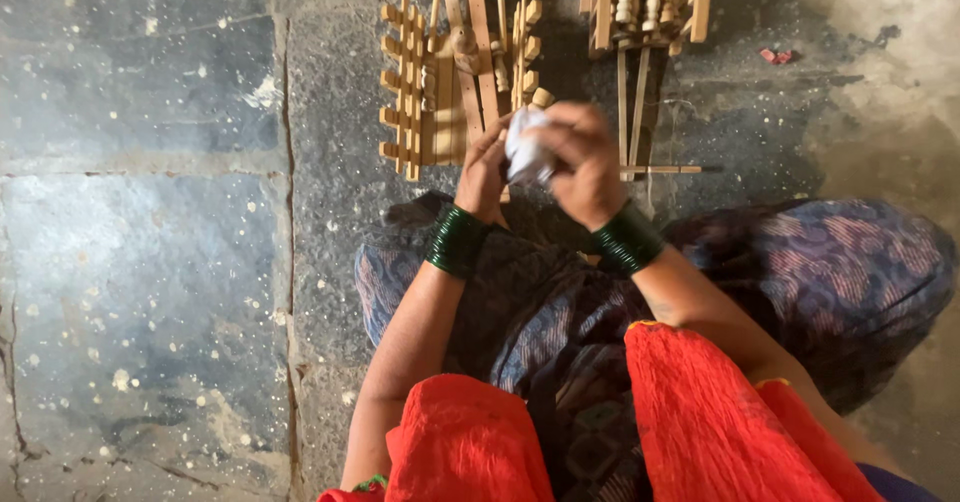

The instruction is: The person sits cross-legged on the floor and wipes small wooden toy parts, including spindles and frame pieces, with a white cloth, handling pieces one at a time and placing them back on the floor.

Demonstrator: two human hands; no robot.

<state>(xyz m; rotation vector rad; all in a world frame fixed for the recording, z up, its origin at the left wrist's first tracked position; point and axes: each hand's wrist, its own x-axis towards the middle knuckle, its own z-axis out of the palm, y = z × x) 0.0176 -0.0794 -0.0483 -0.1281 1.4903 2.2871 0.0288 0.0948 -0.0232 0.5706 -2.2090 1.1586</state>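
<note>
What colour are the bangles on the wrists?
Dark green bangles, stacked on both wrists, seen in the head view.

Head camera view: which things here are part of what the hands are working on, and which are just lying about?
In hand:
- white crumpled cloth, gripped by left hand and right hand
- wooden slatted frame, right in front of the hands

Lying about:
- second wooden frame with pale turned spindles
- small red scrap on the stone floor
</note>
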